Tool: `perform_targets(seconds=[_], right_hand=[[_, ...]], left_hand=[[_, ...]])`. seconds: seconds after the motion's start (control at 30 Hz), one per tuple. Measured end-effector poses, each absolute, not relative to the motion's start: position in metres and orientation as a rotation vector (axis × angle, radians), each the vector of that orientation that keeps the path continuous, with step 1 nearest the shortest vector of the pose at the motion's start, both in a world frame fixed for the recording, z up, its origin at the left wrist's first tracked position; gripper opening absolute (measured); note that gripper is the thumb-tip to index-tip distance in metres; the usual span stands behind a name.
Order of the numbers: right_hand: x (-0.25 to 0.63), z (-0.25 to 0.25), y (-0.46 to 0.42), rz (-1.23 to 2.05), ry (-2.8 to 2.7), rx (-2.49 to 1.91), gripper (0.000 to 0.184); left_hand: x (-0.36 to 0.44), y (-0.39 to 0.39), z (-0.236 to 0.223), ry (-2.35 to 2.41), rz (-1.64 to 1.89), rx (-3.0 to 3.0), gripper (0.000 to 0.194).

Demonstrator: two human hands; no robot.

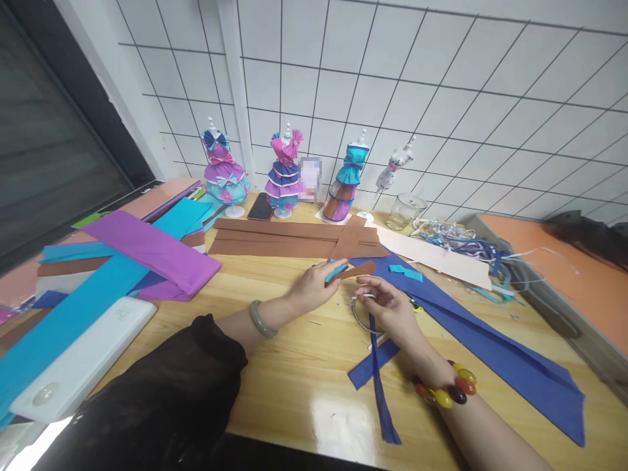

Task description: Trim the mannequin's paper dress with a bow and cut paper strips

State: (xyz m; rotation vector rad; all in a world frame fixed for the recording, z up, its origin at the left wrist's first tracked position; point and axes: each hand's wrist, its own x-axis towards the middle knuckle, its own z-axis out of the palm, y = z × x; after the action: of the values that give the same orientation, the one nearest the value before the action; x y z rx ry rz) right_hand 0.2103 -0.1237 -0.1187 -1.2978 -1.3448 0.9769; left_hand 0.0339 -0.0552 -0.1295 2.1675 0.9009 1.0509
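My left hand (pixel 314 284) is closed in a pinch on a small brown paper strip (pixel 358 269) with a bit of teal paper (pixel 336 272) against it, held just above the wooden table (pixel 294 366). My right hand (pixel 387 307) is closed beside it, fingers pinched on something thin and pale I cannot make out, over a wire ring (pixel 360 320). Under the right hand lie two narrow dark blue paper strips (pixel 377 373). A wide dark blue sheet (pixel 495 360) stretches to the right.
Long brown sheets (pixel 284 239) lie behind the hands. Purple (pixel 152 252) and teal (pixel 63 314) sheets and a white case (pixel 83 360) fill the left. Several dressed mini mannequins (pixel 284 173), a phone (pixel 260 206), a glass (pixel 405 210) and tangled ribbons (pixel 466 245) line the tiled wall.
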Motion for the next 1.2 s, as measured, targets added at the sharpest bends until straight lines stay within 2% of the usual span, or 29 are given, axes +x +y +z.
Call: perform_targets(seconds=[1.2], right_hand=[[0.2095, -0.1235, -0.1215, 1.026, -1.354, -1.287, 0.033]], left_hand=[[0.0339, -0.0539, -0.1277, 0.912, 1.039, 2.149, 0.045]])
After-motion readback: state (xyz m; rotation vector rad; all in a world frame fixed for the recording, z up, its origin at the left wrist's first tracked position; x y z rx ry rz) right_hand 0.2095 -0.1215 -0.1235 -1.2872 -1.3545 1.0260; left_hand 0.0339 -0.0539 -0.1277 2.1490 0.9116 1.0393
